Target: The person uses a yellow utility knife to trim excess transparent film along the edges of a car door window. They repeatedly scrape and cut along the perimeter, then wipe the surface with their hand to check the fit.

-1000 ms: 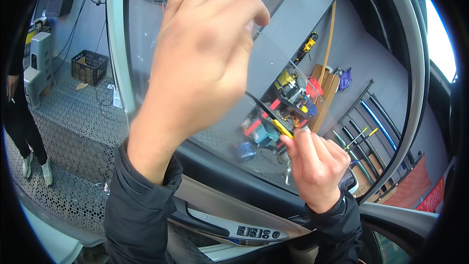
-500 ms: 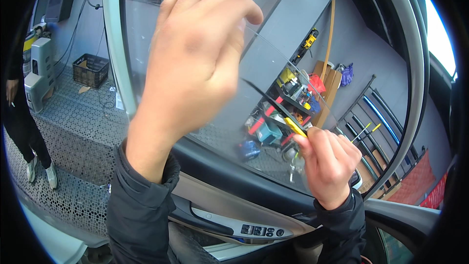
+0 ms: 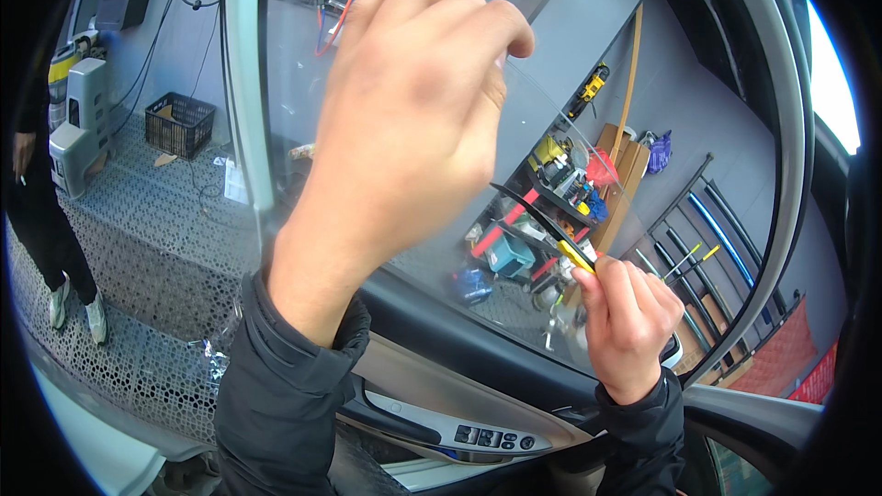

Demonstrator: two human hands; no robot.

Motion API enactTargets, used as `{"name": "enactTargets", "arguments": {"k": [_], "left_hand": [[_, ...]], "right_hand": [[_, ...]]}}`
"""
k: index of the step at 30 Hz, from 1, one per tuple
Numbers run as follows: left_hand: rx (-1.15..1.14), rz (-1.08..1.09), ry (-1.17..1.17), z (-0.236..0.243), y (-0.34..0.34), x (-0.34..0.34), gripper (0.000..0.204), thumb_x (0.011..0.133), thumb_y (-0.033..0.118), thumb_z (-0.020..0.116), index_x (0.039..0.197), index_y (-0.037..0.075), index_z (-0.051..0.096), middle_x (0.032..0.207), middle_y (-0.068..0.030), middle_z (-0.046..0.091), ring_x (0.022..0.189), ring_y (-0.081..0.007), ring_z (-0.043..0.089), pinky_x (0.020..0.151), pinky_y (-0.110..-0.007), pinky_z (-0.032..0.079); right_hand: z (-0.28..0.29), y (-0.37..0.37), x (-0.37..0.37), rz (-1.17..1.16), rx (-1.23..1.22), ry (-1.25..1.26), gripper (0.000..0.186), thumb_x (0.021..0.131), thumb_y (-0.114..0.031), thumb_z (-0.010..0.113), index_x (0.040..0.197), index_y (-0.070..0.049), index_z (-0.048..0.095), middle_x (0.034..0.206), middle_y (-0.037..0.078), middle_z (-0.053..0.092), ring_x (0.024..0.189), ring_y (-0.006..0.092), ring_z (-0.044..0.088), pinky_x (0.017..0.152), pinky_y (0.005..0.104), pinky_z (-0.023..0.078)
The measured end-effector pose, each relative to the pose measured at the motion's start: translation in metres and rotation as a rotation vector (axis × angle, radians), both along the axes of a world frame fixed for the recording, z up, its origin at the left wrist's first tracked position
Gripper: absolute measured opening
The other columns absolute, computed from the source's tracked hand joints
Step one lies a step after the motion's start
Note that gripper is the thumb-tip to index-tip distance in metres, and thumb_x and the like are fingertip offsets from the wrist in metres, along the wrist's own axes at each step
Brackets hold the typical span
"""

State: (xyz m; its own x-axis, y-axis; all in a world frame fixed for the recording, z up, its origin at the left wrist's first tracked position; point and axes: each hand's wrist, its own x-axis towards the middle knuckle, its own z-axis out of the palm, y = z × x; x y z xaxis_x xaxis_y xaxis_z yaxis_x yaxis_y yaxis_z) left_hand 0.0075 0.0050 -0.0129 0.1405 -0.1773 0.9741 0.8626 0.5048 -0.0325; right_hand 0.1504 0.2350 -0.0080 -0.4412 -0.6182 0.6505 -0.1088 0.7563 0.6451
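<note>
My left hand (image 3: 413, 119) is raised in front of the car door window (image 3: 432, 271), back toward me, its fingers curled in a pinch. A sheet of clear film (image 3: 551, 96) meets the fingertips, and its thin edge curves down to the right across the glass. Lower right, my right hand (image 3: 629, 321) grips a slim yellow-and-black tool (image 3: 576, 255) between thumb and fingers. The tool's long, thin dark part points up and left toward my left wrist. Whether it touches the glass I cannot tell.
Below the window is the door panel with window switches (image 3: 491, 436). Beyond the glass stand a loaded tool cart (image 3: 542, 211) and a rack of rolls (image 3: 726, 230). At the far left are a person (image 3: 50, 211) and a black crate (image 3: 179, 124) on perforated flooring.
My left hand has shifted right and slightly down, still pinched. My right hand has moved a little right and down with the tool. The whole view has shifted slightly.
</note>
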Motion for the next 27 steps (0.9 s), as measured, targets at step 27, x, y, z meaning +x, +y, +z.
{"name": "enactTargets", "arguments": {"k": [27], "left_hand": [[-0.024,0.005,-0.003,-0.003,-0.001,0.000,0.017,0.100,0.005,0.054,0.101,0.005,0.071,0.075,-0.0049,0.053,0.084,-0.0239,0.049,0.086,-0.036,0.040]], "right_hand": [[0.001,0.003,0.003,0.043,-0.009,0.007,0.023,0.087,-0.019,0.081,0.087,-0.003,0.065,0.064,0.008,0.049,0.052,0.0239,0.049,0.050,0.0369,0.036]]}}
